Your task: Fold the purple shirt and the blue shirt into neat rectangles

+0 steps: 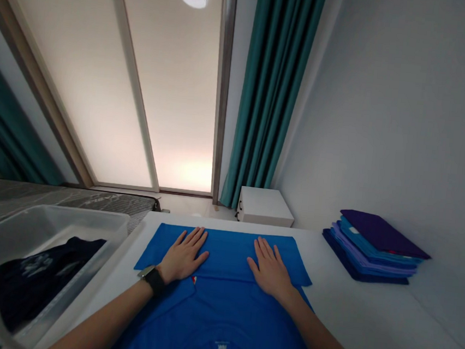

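A blue T-shirt [223, 305] lies spread on the white table, its neckline with a small white print toward me. The far end is turned over into a flat band that reaches across the shirt's width. My left hand [183, 255] rests palm down on the left part of this band, fingers spread; a dark watch is on that wrist. On the right part of the band, my right hand [269, 267] presses flat with its fingers stretched out. A small red and white tag shows beside my left hand. Part of the shirt is hidden by my forearms.
A stack of folded clothes [373, 248] in purple and blue sits on the table [366, 319] at the right, near the wall. At the left stands a clear plastic bin [100, 219] with dark clothing [51, 261] inside. Beyond the table is a white cabinet [265, 205].
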The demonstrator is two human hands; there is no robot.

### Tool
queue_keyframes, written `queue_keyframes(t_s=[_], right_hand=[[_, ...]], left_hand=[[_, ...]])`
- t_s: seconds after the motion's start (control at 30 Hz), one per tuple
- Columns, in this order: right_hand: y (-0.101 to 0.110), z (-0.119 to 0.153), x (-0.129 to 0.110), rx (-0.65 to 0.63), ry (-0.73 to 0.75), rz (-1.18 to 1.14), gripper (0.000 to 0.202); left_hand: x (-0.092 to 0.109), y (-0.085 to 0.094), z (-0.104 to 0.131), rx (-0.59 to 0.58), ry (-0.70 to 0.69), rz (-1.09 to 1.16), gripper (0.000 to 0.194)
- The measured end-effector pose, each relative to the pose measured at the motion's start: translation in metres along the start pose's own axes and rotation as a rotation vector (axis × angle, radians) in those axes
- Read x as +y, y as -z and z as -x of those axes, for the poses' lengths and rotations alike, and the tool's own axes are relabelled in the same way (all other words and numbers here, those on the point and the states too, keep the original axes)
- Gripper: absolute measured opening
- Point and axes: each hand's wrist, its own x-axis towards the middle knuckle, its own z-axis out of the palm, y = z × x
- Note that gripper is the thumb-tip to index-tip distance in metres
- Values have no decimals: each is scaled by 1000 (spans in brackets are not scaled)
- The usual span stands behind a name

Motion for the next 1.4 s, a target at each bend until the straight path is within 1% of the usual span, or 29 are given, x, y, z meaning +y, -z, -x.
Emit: queue_keyframes(t_s=[0.1, 0.17, 0.27, 0.33, 0.43, 0.57, 0.63, 0.7, 0.8, 0.87, 1.0, 1.13, 1.23, 1.4], right_hand=[[2, 0, 2, -9, 5, -21, 72], [5, 2, 7, -13, 14, -39, 70], [10, 8, 18, -2, 22, -38, 67], [11, 15, 28, 3, 11, -22, 66], [12, 25, 42, 19, -15, -22, 66], [11, 33, 66, 101, -2, -99, 60], [12, 33, 81, 172, 23, -183, 54], [13, 32, 96, 251, 27, -321, 50], [14, 32, 115, 345, -34, -589, 47], [15, 34, 125, 396, -96, -739, 45], [13, 36, 136, 471, -174, -978, 44], [11, 35, 143, 533, -219, -1168, 48], [9, 34, 147, 573, -245, -1251, 47], [9, 34, 148, 586, -244, -1300, 42]], left_hand=[[11, 3, -4, 14, -20, -15, 60], [25, 7, -9, 13, -54, -8, 60], [55, 11, -21, 7, -128, 24, 61], [77, 11, -30, 1, -177, 43, 60], [107, 6, -45, 3, -238, 66, 59], [142, 1, -61, 41, -327, 97, 54], [158, 3, -68, 63, -381, 110, 50], [174, 8, -74, 78, -428, 121, 44], [196, 14, -81, 78, -476, 129, 34], [209, 13, -86, 68, -525, 136, 30], [231, 6, -94, 51, -629, 177, 24], [246, -3, -101, 32, -684, 205, 24], [253, -9, -105, -1, -708, 199, 20], [259, -13, -109, -33, -681, 204, 12]])
